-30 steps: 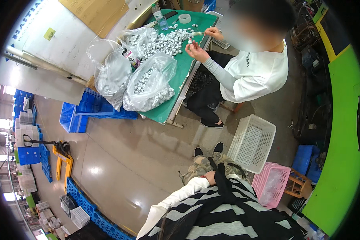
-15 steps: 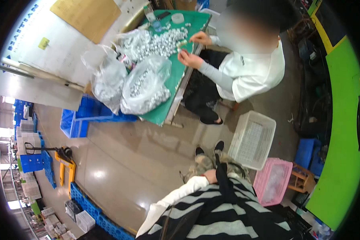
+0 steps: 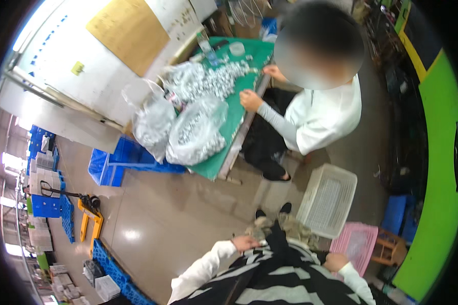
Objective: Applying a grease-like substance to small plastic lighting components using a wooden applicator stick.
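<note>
My left hand [image 3: 246,243] lies at my waist with its fingers stretched toward a dark cloth strap [image 3: 276,239] on my striped black-and-grey top [image 3: 290,274]. On the other side of my waist, my right hand [image 3: 336,262] is curled in beside dark cloth; what it grips, if anything, is hidden. Ahead, a co-worker in a white shirt [image 3: 331,117] sits at a green-topped table [image 3: 234,109], both hands at its edge. A heap of small silvery parts [image 3: 224,76] lies there, beside clear plastic bags [image 3: 196,134] of similar parts.
A white plastic basket [image 3: 351,178] and a pink basket [image 3: 374,234] stand on the floor to my right. Blue crates [image 3: 119,160] sit left of the table. Farther left are a yellow pallet jack [image 3: 98,218] and blue pallets [image 3: 112,267]. A bright green panel [image 3: 440,168] rises at far right.
The view has shifted, so the table sits lower and farther right. My right hand has come into sight, and my left hand lies left of the strap. The co-worker's hands have moved apart.
</note>
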`<action>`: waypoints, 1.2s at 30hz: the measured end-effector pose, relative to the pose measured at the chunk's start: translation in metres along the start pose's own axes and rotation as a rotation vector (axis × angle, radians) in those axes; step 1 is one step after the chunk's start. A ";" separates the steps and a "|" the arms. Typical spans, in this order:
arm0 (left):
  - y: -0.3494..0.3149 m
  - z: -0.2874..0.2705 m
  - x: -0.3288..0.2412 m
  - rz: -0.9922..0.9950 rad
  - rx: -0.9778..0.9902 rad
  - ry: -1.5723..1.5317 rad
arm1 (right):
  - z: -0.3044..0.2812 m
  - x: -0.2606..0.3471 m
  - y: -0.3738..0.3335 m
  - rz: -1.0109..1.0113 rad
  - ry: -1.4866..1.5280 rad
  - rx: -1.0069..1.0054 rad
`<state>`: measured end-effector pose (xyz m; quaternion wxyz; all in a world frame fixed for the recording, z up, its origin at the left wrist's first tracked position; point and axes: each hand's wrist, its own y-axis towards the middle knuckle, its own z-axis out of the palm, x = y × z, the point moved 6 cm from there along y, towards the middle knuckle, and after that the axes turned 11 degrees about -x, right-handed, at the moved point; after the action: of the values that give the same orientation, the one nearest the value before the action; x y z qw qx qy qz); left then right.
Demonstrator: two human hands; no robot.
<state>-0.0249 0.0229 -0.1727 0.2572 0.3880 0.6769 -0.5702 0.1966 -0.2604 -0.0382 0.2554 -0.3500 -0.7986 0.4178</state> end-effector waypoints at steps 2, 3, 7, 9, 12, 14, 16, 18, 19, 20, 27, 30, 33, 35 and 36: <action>-0.002 -0.009 -0.001 -0.144 0.032 0.003 | -0.006 -0.006 0.024 -0.131 -0.046 -0.143; -0.005 -0.015 -0.002 -0.252 0.047 0.023 | -0.017 -0.008 0.032 -0.107 -0.001 -0.076; -0.013 -0.051 -0.032 -0.362 -0.190 0.141 | -0.038 -0.006 0.078 -0.051 -0.134 -0.223; 0.016 -0.091 -0.040 -0.301 -0.397 0.328 | -0.047 0.013 0.087 -0.358 -0.334 -0.198; 0.026 -0.099 -0.055 -0.135 -0.602 0.103 | -0.078 0.032 0.092 -0.354 -0.092 -0.091; 0.039 -0.088 -0.050 -0.080 -0.640 -0.035 | -0.096 0.041 0.100 -0.411 -0.115 -0.153; 0.040 -0.077 -0.055 -0.111 -0.632 -0.123 | -0.123 0.056 0.119 -0.450 -0.086 -0.314; 0.046 -0.078 -0.059 -0.185 -0.607 -0.206 | -0.168 0.076 0.130 -0.483 -0.043 -0.492; 0.051 -0.080 -0.053 -0.190 -0.611 -0.216 | -0.185 0.090 0.130 -0.592 0.021 -0.573; 0.058 -0.080 -0.041 -0.177 -0.632 -0.276 | -0.204 0.102 0.129 -0.698 0.090 -0.651; 0.086 -0.163 -0.033 -0.083 -0.772 -0.410 | -0.320 0.130 0.144 -0.689 0.332 -0.909; 0.101 -0.208 -0.040 -0.043 -0.782 -0.317 | -0.334 0.138 0.155 -0.663 0.523 -0.875; 0.116 -0.230 -0.036 -0.009 -0.789 -0.393 | -0.329 0.148 0.165 -0.732 0.449 -0.924; 0.118 -0.218 -0.023 -0.072 -0.761 -0.326 | -0.318 0.150 0.173 -0.718 0.574 -0.812; 0.116 -0.218 -0.029 -0.094 -0.719 -0.346 | -0.299 0.144 0.163 -0.705 0.570 -0.803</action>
<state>0.1067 0.2339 -0.1687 0.4605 0.1401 0.7968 -0.3653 0.3723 0.0632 -0.0035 0.4302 -0.2315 -0.8619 -0.1361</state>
